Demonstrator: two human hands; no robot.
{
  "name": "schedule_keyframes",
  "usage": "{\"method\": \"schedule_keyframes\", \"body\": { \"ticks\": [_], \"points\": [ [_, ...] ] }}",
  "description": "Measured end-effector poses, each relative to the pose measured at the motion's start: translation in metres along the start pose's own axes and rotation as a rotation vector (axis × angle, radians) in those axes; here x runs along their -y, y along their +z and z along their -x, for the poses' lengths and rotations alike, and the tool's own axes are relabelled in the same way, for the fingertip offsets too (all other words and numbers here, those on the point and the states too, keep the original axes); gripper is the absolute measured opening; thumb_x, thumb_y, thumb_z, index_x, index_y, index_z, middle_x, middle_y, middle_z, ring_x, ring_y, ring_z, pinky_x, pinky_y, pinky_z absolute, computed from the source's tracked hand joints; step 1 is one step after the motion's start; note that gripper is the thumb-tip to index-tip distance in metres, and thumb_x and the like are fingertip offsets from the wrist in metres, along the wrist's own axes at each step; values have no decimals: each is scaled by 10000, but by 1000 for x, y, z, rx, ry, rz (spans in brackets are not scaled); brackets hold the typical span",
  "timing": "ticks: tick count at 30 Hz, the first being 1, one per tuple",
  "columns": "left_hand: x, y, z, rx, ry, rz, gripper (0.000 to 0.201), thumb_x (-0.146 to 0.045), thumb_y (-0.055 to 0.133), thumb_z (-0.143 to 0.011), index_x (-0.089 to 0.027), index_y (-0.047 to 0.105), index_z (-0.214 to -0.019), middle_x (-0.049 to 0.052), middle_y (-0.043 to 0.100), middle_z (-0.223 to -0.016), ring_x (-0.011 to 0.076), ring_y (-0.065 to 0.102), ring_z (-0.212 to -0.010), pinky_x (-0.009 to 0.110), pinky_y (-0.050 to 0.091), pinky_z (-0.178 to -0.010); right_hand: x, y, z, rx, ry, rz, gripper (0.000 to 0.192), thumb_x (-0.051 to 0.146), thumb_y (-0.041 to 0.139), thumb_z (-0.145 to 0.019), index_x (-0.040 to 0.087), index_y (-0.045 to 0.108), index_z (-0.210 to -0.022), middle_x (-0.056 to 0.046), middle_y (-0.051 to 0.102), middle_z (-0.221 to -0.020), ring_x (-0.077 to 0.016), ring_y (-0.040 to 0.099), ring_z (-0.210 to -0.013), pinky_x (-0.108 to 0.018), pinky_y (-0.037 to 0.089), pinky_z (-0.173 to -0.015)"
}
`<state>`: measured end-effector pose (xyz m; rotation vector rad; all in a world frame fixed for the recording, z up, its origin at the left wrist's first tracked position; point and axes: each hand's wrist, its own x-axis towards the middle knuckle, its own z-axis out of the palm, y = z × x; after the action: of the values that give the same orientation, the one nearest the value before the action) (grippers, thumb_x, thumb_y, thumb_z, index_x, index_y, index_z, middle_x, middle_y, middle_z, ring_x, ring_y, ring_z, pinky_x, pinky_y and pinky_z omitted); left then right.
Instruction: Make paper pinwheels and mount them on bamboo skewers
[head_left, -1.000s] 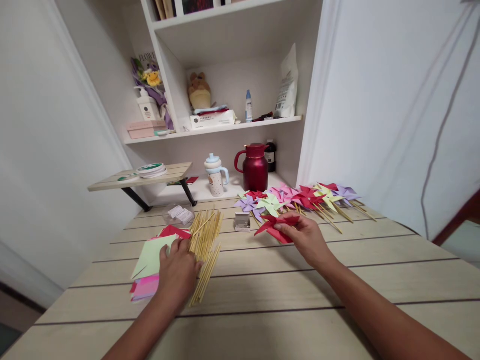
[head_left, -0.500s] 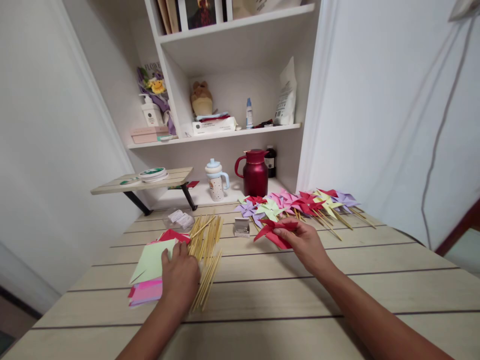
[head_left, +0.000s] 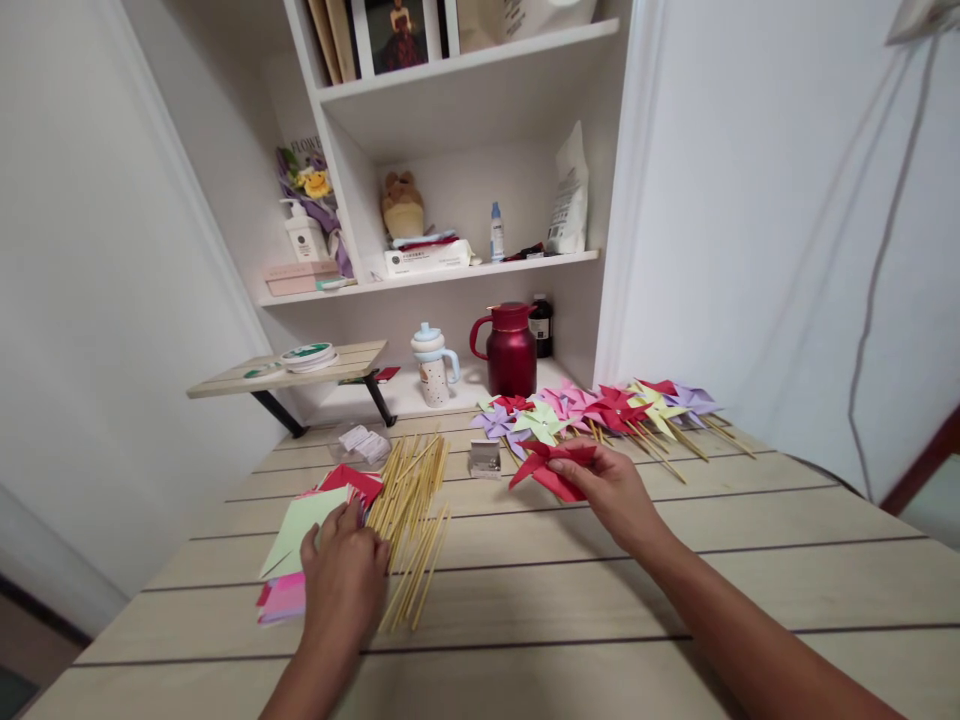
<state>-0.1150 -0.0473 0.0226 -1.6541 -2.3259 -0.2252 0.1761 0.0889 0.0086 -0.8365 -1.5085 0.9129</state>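
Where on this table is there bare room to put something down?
Bare wood runs along the near edge of the table, below both hands, and on the right between the right hand and the wall. It is crowded at the back, with the pinwheel pile, and on the left, with the sticks and paper squares.

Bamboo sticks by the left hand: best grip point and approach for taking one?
Take an outer stick on the right edge of the bamboo sticks, near its close end. They lie flat, fanned, ends toward the person; the left hand covers the pile's left side. Come from above-right, pinching across its width.
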Motion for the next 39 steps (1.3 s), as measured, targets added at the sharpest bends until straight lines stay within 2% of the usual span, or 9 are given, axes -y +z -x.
{"method": "schedule_keyframes", "body": {
  "ticks": [7,11,15,18,22,26,34,36,39],
  "points": [
    [-13,-15,1,-87,-19,14,339,-234,474,-865,-218,742,-657,110,574,-1400,324,423,-1336,505,288,-1048,2,1,1,-5,62,-90,238,415,759,-735,199,732,-830,-50,725,-831,-220,646,-783,-346,499,-722],
    [-33,-16,2,-90,166,11,287,-231,523,-854,-227,740,-666,76,553,-1429,319,405,-1358,508,270,-1086,4,0,-1,-48,107,-238,284,425,811,-681,192,722,-817,-44,726,-785,-201,640,-714,-327,495,-664],
    [-56,-5,3,29,419,10,294,-202,505,-881,-225,751,-721,69,589,-1392,306,456,-1325,536,222,-1121,6,-4,-4,-76,103,-261,281,437,814,-669,202,701,-773,-31,721,-752,-193,632,-688,-312,493,-631],
    [-69,0,2,176,517,-5,272,-157,501,-885,-200,764,-834,107,667,-1278,294,547,-1231,503,278,-1099,7,-6,-5,-89,99,-268,268,429,809,-670,209,697,-774,-28,723,-759,-192,633,-689,-312,500,-626],
    [-80,-1,1,287,476,-13,224,-204,534,-888,-158,716,-1012,141,644,-1288,302,587,-1161,457,387,-1003,8,-8,-6,-101,93,-265,258,426,800,-674,214,711,-792,-32,730,-773,-198,640,-707,-316,512,-632],
    [-84,0,2,330,453,53,247,-259,472,-936,-193,645,-1099,95,667,-1208,262,599,-1097,386,438,-907,7,-10,-7,-108,92,-266,253,419,801,-672,214,718,-795,-30,735,-781,-199,649,-713,-320,516,-649],
    [-62,4,-4,231,384,-85,288,-301,421,-963,-179,671,-1041,117,700,-1087,304,628,-1016,445,407,-871,11,-9,-7,-86,104,-294,235,387,811,-669,215,717,-798,-25,732,-771,-193,649,-709,-319,515,-655],
    [-65,-1,-4,181,375,-106,286,-290,433,-958,-173,689,-1011,123,697,-1085,310,625,-1023,455,384,-892,12,-9,-6,-68,106,-289,242,394,812,-667,210,714,-791,-31,733,-776,-196,650,-710,-322,518,-657],
    [-84,-9,-3,149,382,-35,295,-313,434,-963,-181,688,-1035,112,679,-1141,285,614,-1054,417,390,-886,10,-9,-6,-44,105,-260,259,413,806,-673,202,715,-792,-39,736,-785,-197,651,-706,-325,520,-659]
  ]
}}
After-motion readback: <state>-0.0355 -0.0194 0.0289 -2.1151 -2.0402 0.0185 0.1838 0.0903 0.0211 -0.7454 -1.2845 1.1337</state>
